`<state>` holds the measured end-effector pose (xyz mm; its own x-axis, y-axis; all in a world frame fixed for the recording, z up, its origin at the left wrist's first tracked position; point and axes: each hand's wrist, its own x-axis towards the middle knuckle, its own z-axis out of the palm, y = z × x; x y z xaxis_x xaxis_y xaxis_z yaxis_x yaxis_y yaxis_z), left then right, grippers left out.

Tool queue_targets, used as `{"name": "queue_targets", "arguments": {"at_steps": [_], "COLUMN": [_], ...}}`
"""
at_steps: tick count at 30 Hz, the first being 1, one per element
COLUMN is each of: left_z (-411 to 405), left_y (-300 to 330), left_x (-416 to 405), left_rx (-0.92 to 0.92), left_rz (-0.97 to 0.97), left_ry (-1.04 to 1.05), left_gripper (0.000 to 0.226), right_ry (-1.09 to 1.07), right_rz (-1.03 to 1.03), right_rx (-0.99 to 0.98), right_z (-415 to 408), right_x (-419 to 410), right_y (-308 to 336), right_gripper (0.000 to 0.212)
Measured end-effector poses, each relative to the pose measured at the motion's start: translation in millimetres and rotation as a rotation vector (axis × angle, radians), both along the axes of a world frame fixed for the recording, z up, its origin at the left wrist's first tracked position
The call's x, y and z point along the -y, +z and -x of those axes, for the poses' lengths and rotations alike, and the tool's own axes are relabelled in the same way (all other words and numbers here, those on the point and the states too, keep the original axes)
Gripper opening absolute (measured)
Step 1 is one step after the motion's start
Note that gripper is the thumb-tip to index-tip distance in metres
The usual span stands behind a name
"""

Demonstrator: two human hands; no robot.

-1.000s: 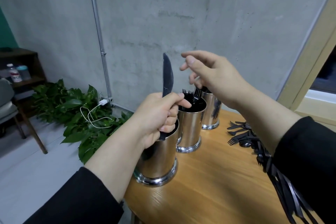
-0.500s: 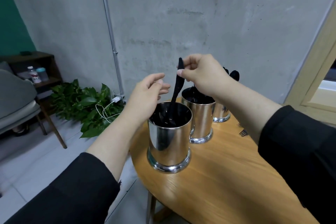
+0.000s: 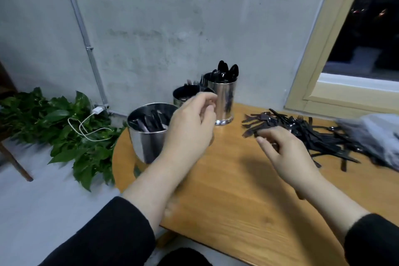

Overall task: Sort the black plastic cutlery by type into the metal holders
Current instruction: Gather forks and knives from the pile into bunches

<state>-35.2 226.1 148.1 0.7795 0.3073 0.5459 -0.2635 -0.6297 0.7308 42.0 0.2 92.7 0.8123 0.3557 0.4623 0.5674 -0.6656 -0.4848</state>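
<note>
Knife now dropped among others in near shiny metal holder [image 3: 149, 136]. Left hand [image 3: 190, 127] loosely curled, empty; right hand [image 3: 285, 153] empty, fingers relaxed, reaching black plastic cutlery pile [image 3: 319, 136] on wooden surface [image 3: 237, 190], right. Next piece pending.

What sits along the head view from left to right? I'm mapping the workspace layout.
Leafy plant → white charger cable → knife holder → left hand → spoon holder → right hand → loose cutlery pile → window frame.
</note>
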Motion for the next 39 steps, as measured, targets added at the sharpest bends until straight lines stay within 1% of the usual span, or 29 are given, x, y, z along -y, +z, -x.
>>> {"name": "queue_targets", "arguments": {"at_steps": [1,3,5,6,8,10,13,15,17,19,21,24,25,27,30,33,36,39], "left_z": [-6,-19,-28,-31,-38,-46,-58,-62,-63,-64,-69,-84,-92,-108,-142,-180,-220,-257], "left_y": [-16,-55,-93,-110,-136,-149,-152,-152,-151,-150,-149,-145,-144,-143,-142,-143,-145,-144], "left_x": [20,59,97,115,144,165,182,186,188,189,189,183,180,175,166,156,145,142], "left_rx": [-0.063,-0.251,-0.465,-0.543,-0.606,-0.597,-0.583,-0.59,-0.612,-0.627,-0.607,-0.513,-0.483,-0.423,-0.348,-0.324,-0.378,-0.473], "left_rz": [-0.033,-0.09,-0.119,-0.135,-0.254,-0.377,-0.432,-0.483,-0.541,-0.58,-0.523,-0.251,-0.182,-0.129,-0.121,-0.205,-0.323,-0.389], "left_ry": [-0.051,-0.145,-0.213,-0.232,-0.22,-0.175,-0.161,-0.163,-0.179,-0.208,-0.224,-0.141,-0.11,-0.078,-0.051,0.045,0.109,0.096], "left_gripper": [0.028,0.035,0.047,0.054,0.063,0.069,0.073,0.074,0.074,0.071,0.067,0.059,0.057,0.054,0.055,0.058,0.066,0.077], "right_ry": [-0.056,-0.172,-0.275,-0.307,-0.315,-0.282,-0.26,-0.241,-0.206,-0.201,-0.257,-0.368,-0.375,-0.336,-0.255,-0.272,-0.345,-0.424], "right_rz": [0.071,0.169,0.208,0.214,0.208,0.193,0.23,0.194,0.146,0.111,0.04,-0.079,-0.08,-0.044,-0.015,-0.039,-0.023,0.006], "right_rx": [-0.006,-0.059,-0.146,-0.184,-0.237,-0.253,-0.227,-0.23,-0.227,-0.208,-0.195,-0.156,-0.14,-0.106,-0.085,-0.076,-0.067,-0.074], "right_z": [6,19,33,38,43,39,28,17,3,-14,-30,-57,-64,-75,-89,-109,-134,-164], "right_x": [34,97,143,159,176,179,175,171,165,157,150,147,147,143,138,142,154,175], "right_y": [-17,-47,-66,-73,-82,-89,-98,-101,-100,-99,-97,-94,-94,-96,-96,-95,-92,-87], "right_gripper": [0.029,0.041,0.051,0.054,0.06,0.064,0.068,0.069,0.069,0.063,0.058,0.054,0.051,0.046,0.04,0.041,0.041,0.046]}}
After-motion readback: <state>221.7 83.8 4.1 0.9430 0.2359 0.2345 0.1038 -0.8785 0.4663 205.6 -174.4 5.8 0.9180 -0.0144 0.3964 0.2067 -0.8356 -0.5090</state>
